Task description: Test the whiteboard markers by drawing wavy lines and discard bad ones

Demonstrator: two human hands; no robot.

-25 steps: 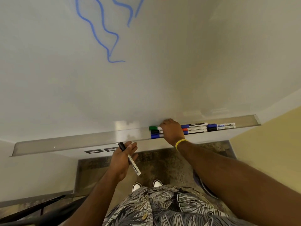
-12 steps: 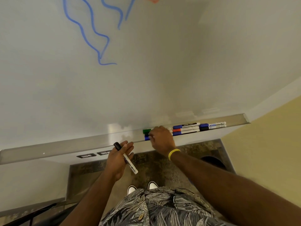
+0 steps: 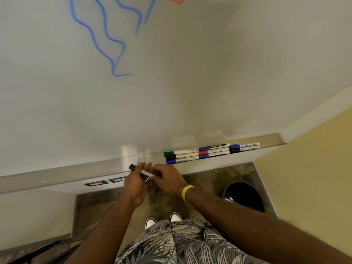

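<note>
Whiteboard, blue squiggles, perhaps bin below.

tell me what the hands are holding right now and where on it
A white whiteboard marker with a black cap: left hand around its barrel, right hand at its uncapped end.

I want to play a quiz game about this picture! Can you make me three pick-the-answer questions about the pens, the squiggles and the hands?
1. Where is the bin?
A. on the tray
B. on the floor, at the person's right
C. behind the board

2. What colour are the long wavy lines?
A. blue
B. green
C. black

3. What is the black-capped marker doing?
A. lying on the tray
B. held between both hands
C. drawing on the board

Answers:
1 B: the bin sits on the floor below the tray.
2 A: the wavy lines are blue.
3 B: the left hand and right hand both grip the black-capped marker, cap on.
</note>
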